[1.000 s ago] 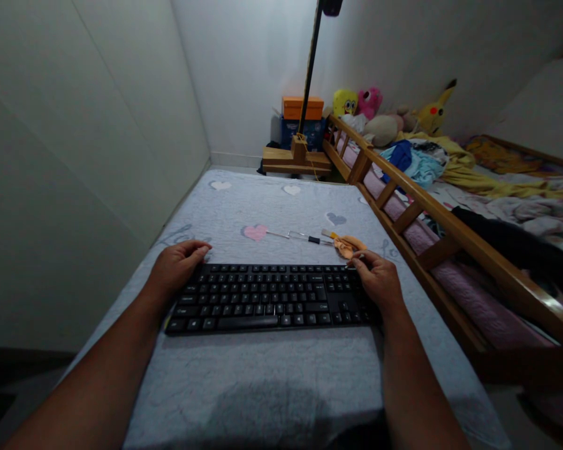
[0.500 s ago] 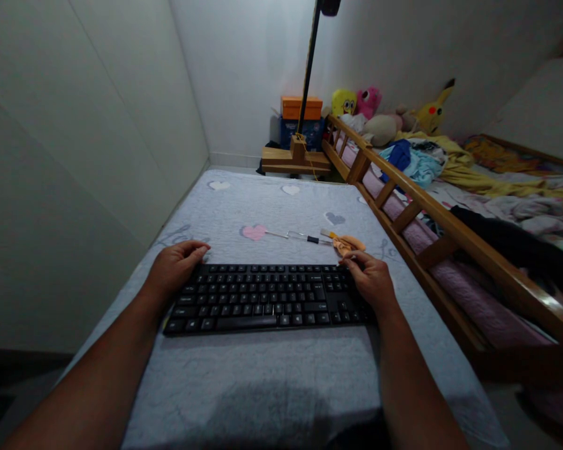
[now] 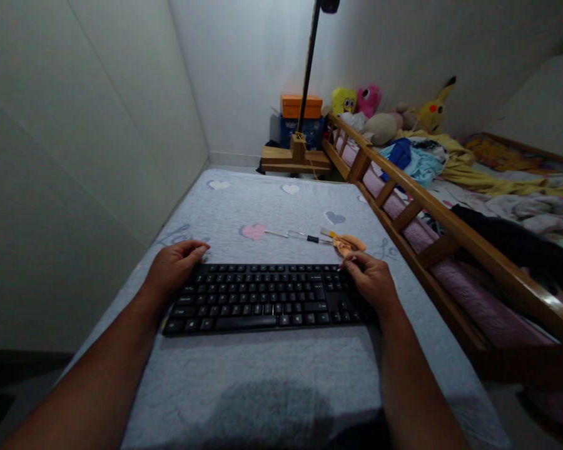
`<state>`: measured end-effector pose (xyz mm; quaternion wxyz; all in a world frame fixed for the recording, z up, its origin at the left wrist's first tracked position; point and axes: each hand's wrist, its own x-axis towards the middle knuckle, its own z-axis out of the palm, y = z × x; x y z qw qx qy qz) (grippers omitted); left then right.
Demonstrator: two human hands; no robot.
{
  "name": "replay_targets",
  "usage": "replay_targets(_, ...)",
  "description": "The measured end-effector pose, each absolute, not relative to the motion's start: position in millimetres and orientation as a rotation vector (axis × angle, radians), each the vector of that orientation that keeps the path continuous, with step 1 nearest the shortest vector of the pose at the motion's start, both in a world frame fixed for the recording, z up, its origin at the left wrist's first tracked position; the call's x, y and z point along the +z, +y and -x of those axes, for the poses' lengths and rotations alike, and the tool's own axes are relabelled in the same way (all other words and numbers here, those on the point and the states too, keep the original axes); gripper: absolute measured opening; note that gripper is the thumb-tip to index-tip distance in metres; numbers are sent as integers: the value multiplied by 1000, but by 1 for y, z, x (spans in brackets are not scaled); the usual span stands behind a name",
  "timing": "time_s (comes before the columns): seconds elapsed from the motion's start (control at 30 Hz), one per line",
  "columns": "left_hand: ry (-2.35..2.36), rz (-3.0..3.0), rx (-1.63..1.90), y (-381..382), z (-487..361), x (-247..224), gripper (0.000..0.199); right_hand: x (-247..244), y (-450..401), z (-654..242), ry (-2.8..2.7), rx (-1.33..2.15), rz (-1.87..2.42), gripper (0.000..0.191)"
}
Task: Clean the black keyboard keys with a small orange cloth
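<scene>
A black keyboard (image 3: 258, 297) lies flat on the bed cover, its keys facing up. At its upper left corner rests my left hand (image 3: 176, 265), fingers curled and thumb close to the index finger; nothing shows between them. Over the upper right corner, my right hand (image 3: 368, 278) pinches a small, thin, pale thing that I cannot make out, close to the keys. Just beyond that hand lie a crumpled orange cloth (image 3: 348, 244) and a yellow-handled brush (image 3: 327, 232). Left of the cloth are a wire tool with a black grip (image 3: 313, 239) and a thin white stick (image 3: 276, 234).
A pale bed cover (image 3: 263, 369) with heart prints spreads under everything. Along the right runs a wooden bed rail (image 3: 417, 203), with clothes and plush toys behind it. A wooden stand (image 3: 296, 156) with a black pole and an orange box (image 3: 301, 106) stand at the far end.
</scene>
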<state>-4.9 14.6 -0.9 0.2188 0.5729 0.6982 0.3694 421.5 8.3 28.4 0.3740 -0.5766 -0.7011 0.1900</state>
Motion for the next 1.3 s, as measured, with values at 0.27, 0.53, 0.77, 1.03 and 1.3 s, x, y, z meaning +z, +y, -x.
replay_targets(0.27,1921,-1559,1010,15,7,-3,35,27,9,-425,-1781,470,1496,19)
replay_targets(0.53,1936,-1565,1019,15,7,-3,33,30,9,-430,-1728,420,1559,20)
replay_targets(0.77,1939,-1570,1012,15,7,-4,35,27,11,-428,-1694,416,1572,21)
replay_targets(1.03,1975,-1595,981,15,6,-2,40,23,13,-426,-1711,413,1506,20)
replay_targets(1.3,1984,-1606,983,16,7,-3,37,22,13,-422,-1778,420,1420,19)
